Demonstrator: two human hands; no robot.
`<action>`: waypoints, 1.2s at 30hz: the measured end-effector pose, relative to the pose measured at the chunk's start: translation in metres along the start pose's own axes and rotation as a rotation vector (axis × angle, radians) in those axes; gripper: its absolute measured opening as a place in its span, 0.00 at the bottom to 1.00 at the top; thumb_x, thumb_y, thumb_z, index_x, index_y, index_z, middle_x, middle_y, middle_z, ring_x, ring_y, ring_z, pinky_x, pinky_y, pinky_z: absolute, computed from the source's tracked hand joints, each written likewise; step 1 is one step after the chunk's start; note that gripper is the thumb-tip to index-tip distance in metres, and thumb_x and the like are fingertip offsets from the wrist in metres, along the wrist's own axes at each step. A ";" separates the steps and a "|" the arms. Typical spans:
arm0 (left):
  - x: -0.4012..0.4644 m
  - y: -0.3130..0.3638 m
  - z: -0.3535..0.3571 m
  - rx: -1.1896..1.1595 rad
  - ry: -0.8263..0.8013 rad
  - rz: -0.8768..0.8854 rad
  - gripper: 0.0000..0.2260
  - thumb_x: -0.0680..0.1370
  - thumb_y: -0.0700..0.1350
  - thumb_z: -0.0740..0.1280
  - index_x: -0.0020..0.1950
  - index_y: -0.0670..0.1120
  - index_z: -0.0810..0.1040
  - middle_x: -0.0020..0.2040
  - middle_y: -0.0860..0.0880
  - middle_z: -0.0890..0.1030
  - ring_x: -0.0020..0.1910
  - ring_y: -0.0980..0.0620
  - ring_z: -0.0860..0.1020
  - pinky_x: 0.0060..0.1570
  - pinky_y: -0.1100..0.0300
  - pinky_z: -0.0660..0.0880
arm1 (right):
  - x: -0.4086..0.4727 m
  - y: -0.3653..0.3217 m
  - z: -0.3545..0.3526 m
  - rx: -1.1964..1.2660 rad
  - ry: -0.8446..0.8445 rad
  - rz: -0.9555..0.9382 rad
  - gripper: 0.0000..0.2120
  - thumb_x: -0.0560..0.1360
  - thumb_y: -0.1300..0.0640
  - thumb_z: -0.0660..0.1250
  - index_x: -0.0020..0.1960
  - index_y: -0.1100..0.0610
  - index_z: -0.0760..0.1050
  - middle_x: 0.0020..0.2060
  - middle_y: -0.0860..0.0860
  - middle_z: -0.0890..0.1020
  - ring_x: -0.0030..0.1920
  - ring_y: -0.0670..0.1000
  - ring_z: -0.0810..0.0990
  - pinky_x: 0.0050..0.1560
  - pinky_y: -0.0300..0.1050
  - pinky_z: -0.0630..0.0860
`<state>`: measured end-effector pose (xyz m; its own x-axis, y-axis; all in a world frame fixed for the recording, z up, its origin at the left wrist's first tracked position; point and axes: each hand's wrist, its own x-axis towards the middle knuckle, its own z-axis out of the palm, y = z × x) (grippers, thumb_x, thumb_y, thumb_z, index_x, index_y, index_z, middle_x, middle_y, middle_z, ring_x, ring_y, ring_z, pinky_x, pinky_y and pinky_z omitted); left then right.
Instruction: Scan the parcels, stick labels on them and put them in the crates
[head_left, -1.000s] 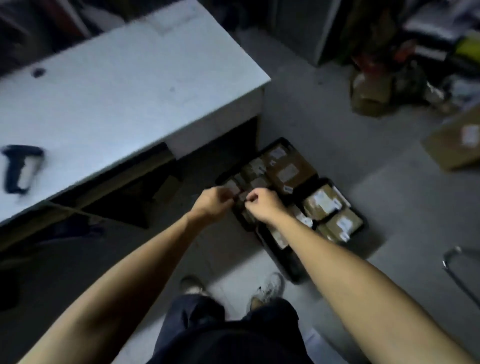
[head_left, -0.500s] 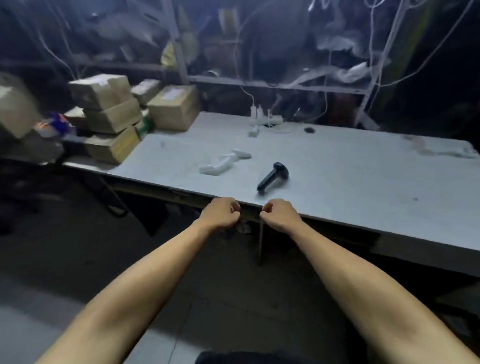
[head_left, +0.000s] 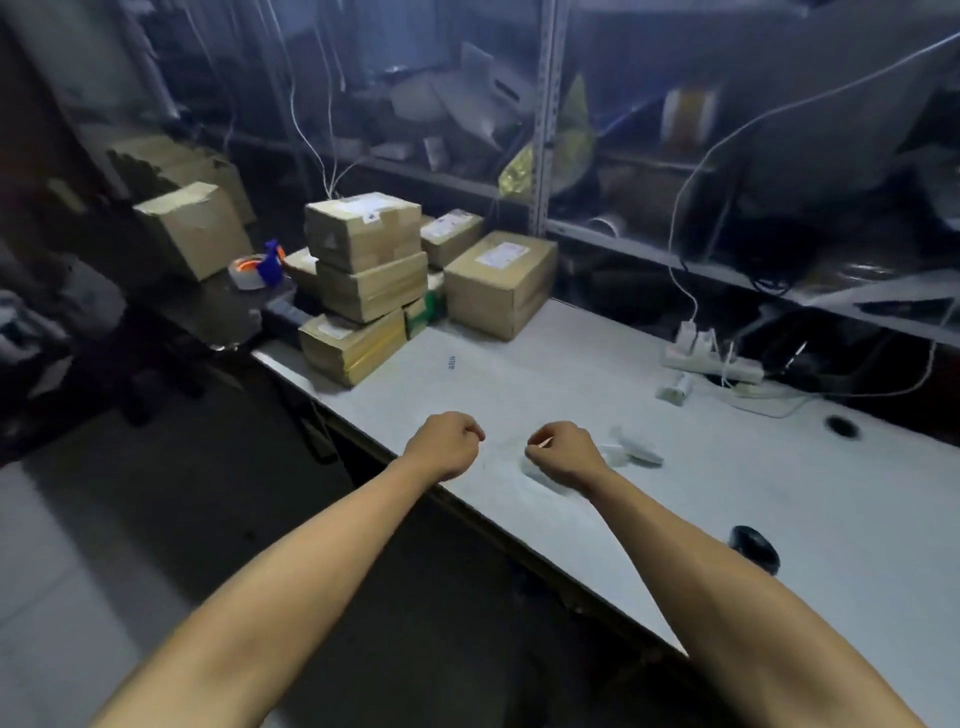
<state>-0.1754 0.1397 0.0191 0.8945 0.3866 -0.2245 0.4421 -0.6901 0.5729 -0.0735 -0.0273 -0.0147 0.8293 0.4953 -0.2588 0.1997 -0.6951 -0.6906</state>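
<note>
1. I see my left hand (head_left: 445, 446) held over the near edge of the surface (head_left: 519, 395); its fingers are curled into a fist, and I make out nothing inside that grip.
2. My right hand (head_left: 563, 452) sits just beside it, a small gap between the two; its fingers are curled too, and a thin pale sliver shows at the fingertips, but the blur stops me saying whether that grip pinches anything; I cannot tell.
3. The parcels (head_left: 363, 280) stand at the far left corner of the surface: three brown boxes stacked one on another, the top one bearing a white label; a larger box (head_left: 501, 283) stands just beside the stack on its right, also labelled; a smaller box (head_left: 451, 236) lies behind, between the two.
4. Both hands are well apart from the parcels; no crate shows in this view.
5. A dark scanner (head_left: 756, 548) lies on the surface to the right of my right forearm, partly hidden by it; a white object (head_left: 636, 449), blurred, lies just past my right hand.
6. A white power strip (head_left: 711, 361) with cables rests near the far edge; a tape dispenser (head_left: 257, 270) with a blue handle sits on a dark stand left of the stack; two more boxes (head_left: 195, 228) stand behind it.
</note>
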 end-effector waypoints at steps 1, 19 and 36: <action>0.016 -0.001 -0.011 -0.025 0.016 -0.028 0.15 0.82 0.42 0.57 0.61 0.48 0.82 0.64 0.49 0.80 0.62 0.49 0.76 0.61 0.56 0.74 | 0.024 -0.011 -0.003 -0.004 -0.033 -0.017 0.09 0.74 0.55 0.67 0.51 0.55 0.82 0.46 0.51 0.84 0.48 0.52 0.83 0.48 0.43 0.76; 0.273 -0.102 -0.266 -0.262 0.522 -0.157 0.54 0.65 0.59 0.81 0.80 0.55 0.50 0.81 0.48 0.41 0.80 0.41 0.52 0.74 0.44 0.60 | 0.310 -0.254 0.032 0.544 -0.174 -0.104 0.07 0.80 0.58 0.65 0.54 0.61 0.79 0.37 0.52 0.80 0.33 0.47 0.77 0.32 0.39 0.70; 0.320 -0.097 -0.255 -0.365 0.678 0.200 0.61 0.55 0.55 0.84 0.80 0.52 0.52 0.69 0.50 0.58 0.71 0.51 0.61 0.72 0.56 0.64 | 0.360 -0.294 0.011 0.931 -0.179 0.012 0.58 0.62 0.33 0.78 0.80 0.35 0.43 0.74 0.54 0.71 0.56 0.61 0.84 0.44 0.56 0.84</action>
<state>0.0507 0.4865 0.0926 0.6670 0.6457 0.3718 0.1227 -0.5873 0.8000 0.1605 0.3608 0.0880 0.7205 0.6175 -0.3157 -0.3690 -0.0441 -0.9284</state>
